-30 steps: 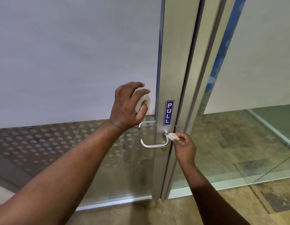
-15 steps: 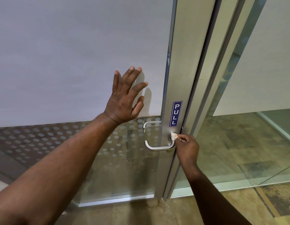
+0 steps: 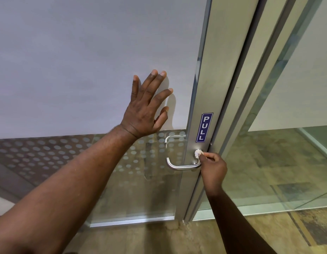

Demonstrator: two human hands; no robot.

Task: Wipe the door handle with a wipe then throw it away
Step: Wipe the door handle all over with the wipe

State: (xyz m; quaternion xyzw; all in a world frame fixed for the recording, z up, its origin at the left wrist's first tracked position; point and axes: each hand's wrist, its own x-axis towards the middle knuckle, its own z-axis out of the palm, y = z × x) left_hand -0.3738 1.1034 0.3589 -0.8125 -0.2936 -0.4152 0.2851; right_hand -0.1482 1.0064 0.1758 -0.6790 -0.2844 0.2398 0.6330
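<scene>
A silver lever door handle point(image 3: 179, 167) sticks out from the metal door stile point(image 3: 210, 88), below a blue PULL sign point(image 3: 204, 127). My right hand point(image 3: 213, 166) pinches a small crumpled white wipe point(image 3: 198, 154) and presses it against the handle's base at the stile. My left hand point(image 3: 147, 109) lies flat with fingers spread on the frosted glass door panel point(image 3: 85, 61), up and left of the handle.
A second handle point(image 3: 172, 138) shows through the dotted glass on the door's far side. To the right stands a fixed glass panel point(image 3: 287, 143) in a metal frame. Brown patterned floor point(image 3: 159, 237) runs below the door.
My left hand went from hovering with curled fingers to lying flat on the frosted glass. My right hand stayed at the handle's base, shifting the wipe slightly upward.
</scene>
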